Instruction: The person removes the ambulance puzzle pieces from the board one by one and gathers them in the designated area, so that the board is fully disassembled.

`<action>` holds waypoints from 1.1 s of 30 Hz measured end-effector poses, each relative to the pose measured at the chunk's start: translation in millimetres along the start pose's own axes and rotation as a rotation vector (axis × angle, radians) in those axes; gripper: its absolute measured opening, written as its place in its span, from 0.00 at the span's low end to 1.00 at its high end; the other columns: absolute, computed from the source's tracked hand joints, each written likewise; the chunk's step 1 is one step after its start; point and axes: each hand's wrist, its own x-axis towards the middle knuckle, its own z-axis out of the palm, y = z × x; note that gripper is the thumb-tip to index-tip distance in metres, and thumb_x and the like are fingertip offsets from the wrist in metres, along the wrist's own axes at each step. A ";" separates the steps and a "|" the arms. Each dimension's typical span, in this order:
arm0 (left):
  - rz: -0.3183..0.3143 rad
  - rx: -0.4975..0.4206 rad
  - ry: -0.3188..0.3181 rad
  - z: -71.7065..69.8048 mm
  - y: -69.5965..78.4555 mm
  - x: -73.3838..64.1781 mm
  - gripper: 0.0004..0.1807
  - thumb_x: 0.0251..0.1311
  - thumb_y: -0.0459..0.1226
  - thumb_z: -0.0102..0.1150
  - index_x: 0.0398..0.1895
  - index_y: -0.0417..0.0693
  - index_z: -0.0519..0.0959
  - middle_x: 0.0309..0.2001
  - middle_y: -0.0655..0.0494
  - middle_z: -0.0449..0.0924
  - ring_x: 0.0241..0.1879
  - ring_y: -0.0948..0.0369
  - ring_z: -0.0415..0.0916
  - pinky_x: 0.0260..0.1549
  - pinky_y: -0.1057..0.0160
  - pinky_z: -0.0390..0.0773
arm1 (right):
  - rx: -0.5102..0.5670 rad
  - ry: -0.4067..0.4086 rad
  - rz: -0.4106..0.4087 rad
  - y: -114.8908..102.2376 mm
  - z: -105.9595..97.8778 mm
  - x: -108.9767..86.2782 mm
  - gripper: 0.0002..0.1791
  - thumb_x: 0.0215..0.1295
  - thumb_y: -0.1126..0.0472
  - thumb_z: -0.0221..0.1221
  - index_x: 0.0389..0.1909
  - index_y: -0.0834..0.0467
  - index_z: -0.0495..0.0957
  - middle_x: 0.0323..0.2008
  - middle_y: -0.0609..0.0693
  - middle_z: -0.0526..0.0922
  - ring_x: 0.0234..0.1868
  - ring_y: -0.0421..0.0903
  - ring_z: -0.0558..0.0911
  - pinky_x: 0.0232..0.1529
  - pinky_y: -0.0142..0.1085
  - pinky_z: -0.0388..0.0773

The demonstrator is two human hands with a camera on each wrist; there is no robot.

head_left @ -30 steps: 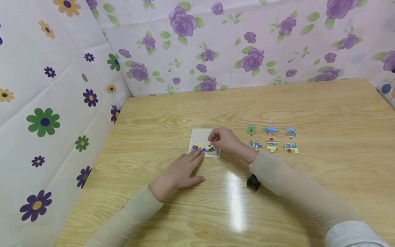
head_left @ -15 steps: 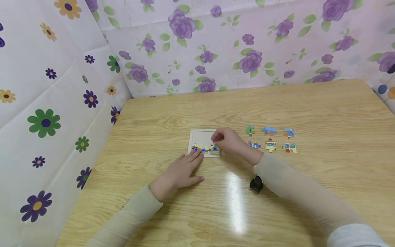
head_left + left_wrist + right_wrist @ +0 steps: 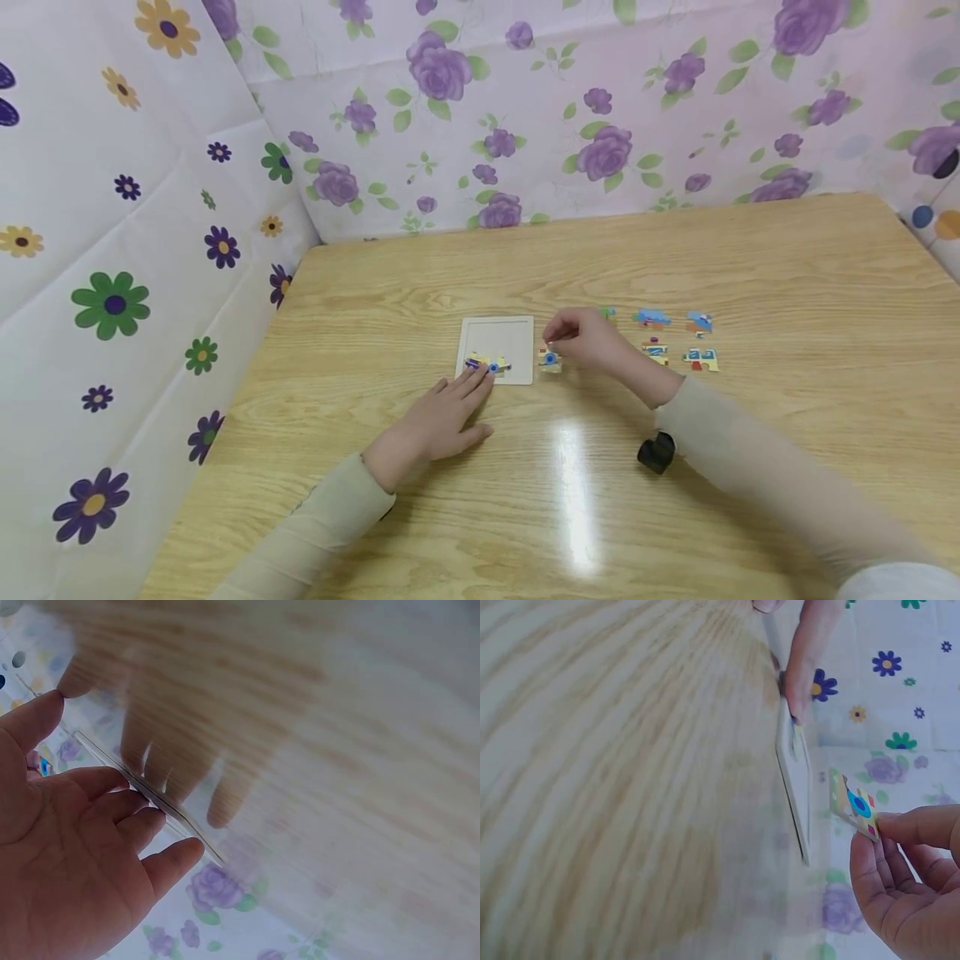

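A white square puzzle tray (image 3: 501,337) lies on the table, with joined puzzle pieces (image 3: 498,367) in its lower left part. My left hand (image 3: 431,421) rests its extended fingers on the tray's near edge and over these pieces, partly covering them. In the left wrist view its fingertips touch the tray's edge (image 3: 187,820). Just right of the tray, my right hand (image 3: 588,340) pinches a puzzle piece (image 3: 551,360) with a blue wheel. The right wrist view shows this puzzle piece (image 3: 853,804) between thumb and fingers, lifted off the table and apart from the tray (image 3: 796,787).
To the right lie loose puzzle pieces in two rows, among them a blue one (image 3: 652,317), another blue one (image 3: 700,322), a yellow one (image 3: 655,352) and one with windows (image 3: 701,359). My right forearm hides others. Floral cloth (image 3: 450,150) hangs behind the wooden table (image 3: 375,283).
My right hand has moved right with the wheel piece, from over the tray's lower right to outside the tray. My left hand has stayed on the tray's edge.
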 end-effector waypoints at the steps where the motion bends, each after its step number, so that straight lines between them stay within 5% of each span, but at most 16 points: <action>1: 0.000 -0.001 0.003 0.2 0.2 -0.3 0.39 0.69 0.54 0.44 0.75 0.44 0.47 0.76 0.50 0.42 0.75 0.53 0.41 0.69 0.44 0.52 | -0.002 0.000 0.008 0.3 -3.0 -1.6 0.07 0.62 0.70 0.56 0.39 0.67 0.79 0.37 0.58 0.82 0.38 0.48 0.80 0.39 0.35 0.78; 19: -0.009 -0.014 0.009 1.1 -0.4 -3.1 0.40 0.69 0.55 0.44 0.75 0.46 0.46 0.76 0.52 0.40 0.75 0.54 0.39 0.69 0.44 0.52 | -0.055 -0.007 0.034 -0.4 -55.1 -41.0 0.06 0.62 0.69 0.58 0.39 0.66 0.79 0.38 0.56 0.83 0.36 0.44 0.80 0.37 0.35 0.80; 33: 0.008 -0.030 0.022 1.0 0.5 -2.5 0.39 0.69 0.53 0.44 0.75 0.44 0.47 0.76 0.50 0.42 0.75 0.52 0.41 0.68 0.43 0.53 | -0.085 -0.008 0.114 23.8 -92.4 -77.0 0.09 0.63 0.68 0.57 0.43 0.68 0.77 0.38 0.57 0.82 0.34 0.39 0.80 0.32 0.34 0.80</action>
